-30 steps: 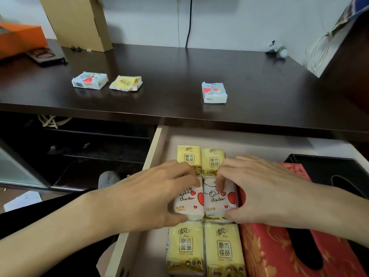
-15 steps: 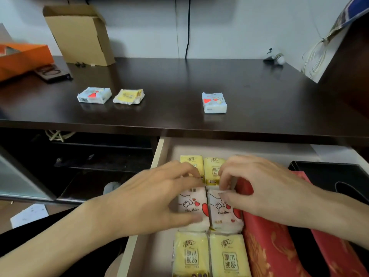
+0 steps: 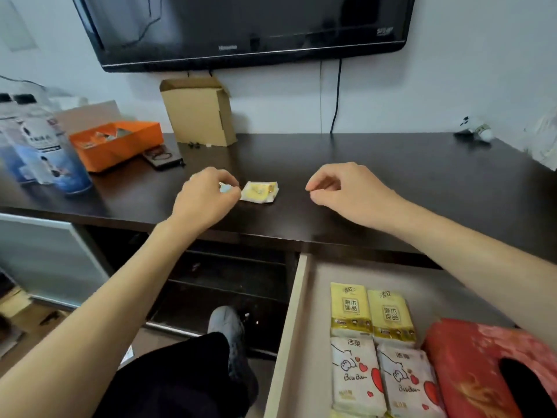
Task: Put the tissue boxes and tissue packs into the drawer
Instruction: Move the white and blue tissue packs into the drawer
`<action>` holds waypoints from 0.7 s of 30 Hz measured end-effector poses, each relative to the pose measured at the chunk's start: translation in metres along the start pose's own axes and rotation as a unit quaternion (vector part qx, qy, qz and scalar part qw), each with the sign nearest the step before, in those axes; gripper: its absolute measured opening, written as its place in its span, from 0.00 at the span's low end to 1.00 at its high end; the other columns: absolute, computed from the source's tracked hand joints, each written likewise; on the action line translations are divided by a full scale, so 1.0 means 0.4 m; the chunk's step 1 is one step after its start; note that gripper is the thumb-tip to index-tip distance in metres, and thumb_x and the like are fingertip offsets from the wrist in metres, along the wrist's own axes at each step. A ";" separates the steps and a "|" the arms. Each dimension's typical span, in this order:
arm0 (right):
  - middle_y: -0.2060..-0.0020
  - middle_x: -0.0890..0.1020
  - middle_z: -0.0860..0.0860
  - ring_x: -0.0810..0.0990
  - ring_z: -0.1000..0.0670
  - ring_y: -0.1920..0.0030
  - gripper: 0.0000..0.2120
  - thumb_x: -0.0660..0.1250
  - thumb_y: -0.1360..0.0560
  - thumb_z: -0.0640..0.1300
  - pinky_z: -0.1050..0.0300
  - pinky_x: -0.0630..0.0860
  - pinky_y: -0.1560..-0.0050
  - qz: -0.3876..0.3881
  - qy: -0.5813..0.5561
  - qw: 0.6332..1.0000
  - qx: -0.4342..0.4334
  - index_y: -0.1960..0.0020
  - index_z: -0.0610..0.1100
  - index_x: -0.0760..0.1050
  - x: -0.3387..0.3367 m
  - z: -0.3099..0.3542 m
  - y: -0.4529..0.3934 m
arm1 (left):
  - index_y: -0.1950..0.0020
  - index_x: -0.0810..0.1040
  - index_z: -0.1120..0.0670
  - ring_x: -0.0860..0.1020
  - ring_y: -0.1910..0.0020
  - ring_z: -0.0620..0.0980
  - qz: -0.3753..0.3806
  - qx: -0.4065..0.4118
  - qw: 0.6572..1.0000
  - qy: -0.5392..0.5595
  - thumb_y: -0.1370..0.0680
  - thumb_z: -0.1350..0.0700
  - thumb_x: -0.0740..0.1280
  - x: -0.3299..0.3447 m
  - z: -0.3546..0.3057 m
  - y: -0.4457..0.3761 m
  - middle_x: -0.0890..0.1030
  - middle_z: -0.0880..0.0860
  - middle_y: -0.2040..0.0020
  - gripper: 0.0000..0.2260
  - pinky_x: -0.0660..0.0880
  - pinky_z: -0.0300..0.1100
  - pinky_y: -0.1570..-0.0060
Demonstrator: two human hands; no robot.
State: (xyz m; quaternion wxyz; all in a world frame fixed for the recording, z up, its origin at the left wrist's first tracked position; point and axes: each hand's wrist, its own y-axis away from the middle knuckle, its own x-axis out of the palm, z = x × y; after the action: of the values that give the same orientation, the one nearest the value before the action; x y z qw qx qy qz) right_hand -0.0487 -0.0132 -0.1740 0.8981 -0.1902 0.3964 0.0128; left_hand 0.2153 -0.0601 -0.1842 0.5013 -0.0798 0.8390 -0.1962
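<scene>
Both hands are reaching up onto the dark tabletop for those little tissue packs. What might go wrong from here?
The left hand covers a small pack, so its grip cannot be judged; a loose pinch might drop it onto the floor beside the drawer.

The yellow pack lies right beside that hand and may get nudged.

No pack shows under the right hand, so it may close on nothing.

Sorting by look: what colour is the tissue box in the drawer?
Red with a gold pattern, the tissue box shows best in the head view.
</scene>
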 end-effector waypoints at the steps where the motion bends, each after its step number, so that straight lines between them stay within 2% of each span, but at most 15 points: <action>1: 0.51 0.85 0.57 0.82 0.55 0.49 0.07 0.70 0.22 0.47 0.57 0.76 0.49 0.005 0.019 1.000 -0.004 0.46 0.53 0.83 0.023 0.013 -0.037 | 0.43 0.83 0.51 0.76 0.40 0.55 -0.001 -0.021 0.999 -0.024 0.23 0.49 0.67 0.004 0.032 -0.019 0.80 0.54 0.39 0.13 0.75 0.53 0.44; 4: 0.40 0.80 0.52 0.77 0.49 0.38 0.13 0.67 0.22 0.49 0.51 0.73 0.49 0.017 0.183 0.983 -0.026 0.37 0.51 0.79 0.069 0.012 -0.113 | 0.36 0.80 0.51 0.67 0.32 0.59 0.034 -0.067 0.994 -0.077 0.24 0.45 0.67 0.023 0.100 -0.057 0.73 0.57 0.33 0.19 0.70 0.55 0.40; 7: 0.32 0.75 0.49 0.70 0.46 0.30 0.20 0.68 0.22 0.51 0.49 0.71 0.48 0.043 0.268 0.962 0.018 0.32 0.49 0.75 0.061 -0.037 -0.133 | 0.40 0.78 0.47 0.69 0.34 0.61 0.073 -0.098 0.989 -0.085 0.27 0.39 0.67 0.043 0.131 -0.090 0.73 0.58 0.34 0.19 0.70 0.54 0.44; 9: 0.31 0.74 0.48 0.68 0.45 0.28 0.23 0.68 0.23 0.52 0.48 0.70 0.47 0.055 0.277 0.957 0.060 0.30 0.49 0.74 0.044 -0.074 -0.125 | 0.46 0.76 0.47 0.74 0.38 0.60 0.071 -0.098 0.989 -0.083 0.27 0.36 0.67 0.051 0.131 -0.108 0.77 0.57 0.37 0.18 0.71 0.52 0.49; 11: 0.30 0.75 0.48 0.68 0.44 0.27 0.24 0.68 0.24 0.53 0.47 0.70 0.46 0.050 0.270 0.957 0.092 0.29 0.50 0.73 0.026 -0.101 -0.108 | 0.49 0.76 0.48 0.76 0.42 0.58 0.063 -0.092 0.990 -0.087 0.27 0.38 0.68 0.055 0.122 -0.120 0.79 0.55 0.39 0.16 0.72 0.50 0.53; 15: 0.28 0.74 0.49 0.69 0.43 0.27 0.31 0.69 0.26 0.56 0.43 0.73 0.40 0.025 0.258 0.956 0.140 0.25 0.51 0.70 -0.014 -0.131 -0.063 | 0.50 0.77 0.47 0.75 0.42 0.58 0.008 -0.071 0.996 -0.058 0.30 0.43 0.71 0.026 0.084 -0.108 0.78 0.56 0.40 0.13 0.72 0.50 0.51; 18: 0.33 0.75 0.50 0.71 0.44 0.30 0.34 0.71 0.29 0.56 0.45 0.73 0.42 0.027 0.234 0.958 0.164 0.25 0.52 0.69 -0.053 -0.158 -0.022 | 0.51 0.75 0.46 0.75 0.45 0.55 -0.029 -0.023 0.999 0.003 0.34 0.37 0.67 -0.005 -0.001 -0.069 0.77 0.53 0.44 0.17 0.74 0.49 0.54; 21: 0.28 0.73 0.50 0.67 0.45 0.27 0.37 0.74 0.30 0.56 0.43 0.73 0.35 0.021 0.219 0.965 0.142 0.24 0.51 0.68 -0.091 -0.179 0.022 | 0.50 0.74 0.45 0.75 0.50 0.49 0.024 0.035 0.993 0.108 0.38 0.33 0.65 -0.004 -0.113 -0.007 0.76 0.48 0.46 0.23 0.74 0.46 0.57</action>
State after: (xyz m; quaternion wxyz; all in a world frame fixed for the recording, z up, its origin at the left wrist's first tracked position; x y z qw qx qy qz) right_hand -0.1258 -0.0256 -0.1946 0.8069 -0.0504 0.5848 -0.0663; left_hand 0.1765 -0.0509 -0.1629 0.4145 -0.0204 0.8826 -0.2211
